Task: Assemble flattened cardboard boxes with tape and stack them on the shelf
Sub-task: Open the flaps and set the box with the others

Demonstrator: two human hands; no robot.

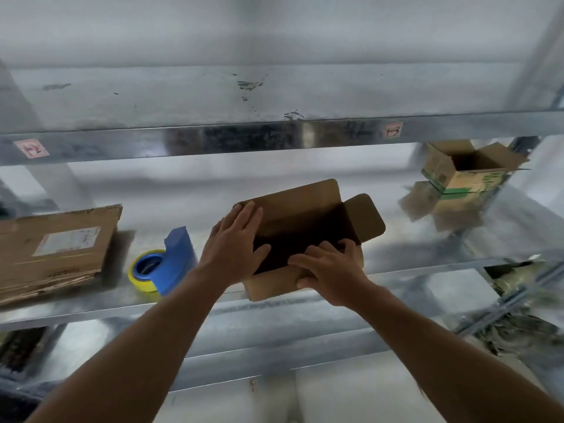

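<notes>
A small brown cardboard box (308, 209) stands on the metal shelf (91, 309) near its front edge, its top open and its flaps spread. My left hand (235, 245) presses flat against the box's left flap and side. Fingers of my right hand (329, 267) curl over the near edge into the dark opening. A blue tape dispenser (174, 257) with a yellow roll (140, 277) lies just left of the box. Further left sits a stack of flattened cardboard boxes (52, 248) with a white label.
An assembled open box with green print (464, 169) stands at the back right of the same shelf. The upper shelf's beam (274, 138) runs overhead, carrying red-marked labels. Debris lies on a lower level at the right (518, 328).
</notes>
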